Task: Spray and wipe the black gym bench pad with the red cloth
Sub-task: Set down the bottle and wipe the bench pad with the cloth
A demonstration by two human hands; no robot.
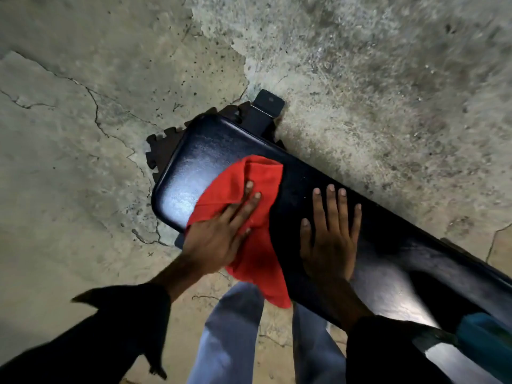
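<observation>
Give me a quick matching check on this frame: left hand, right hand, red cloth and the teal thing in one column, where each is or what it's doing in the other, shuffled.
Things:
1. left hand
2. right hand
3. red cloth
4. teal object

States:
A. flat on the bare bench pad, fingers spread
B. lies across the pad, one corner hanging over the near edge
C. at the frame's lower right, too blurred to identify
D. presses down on the cloth

Pairs: 1-D, 2-A, 3-B, 4-C
</observation>
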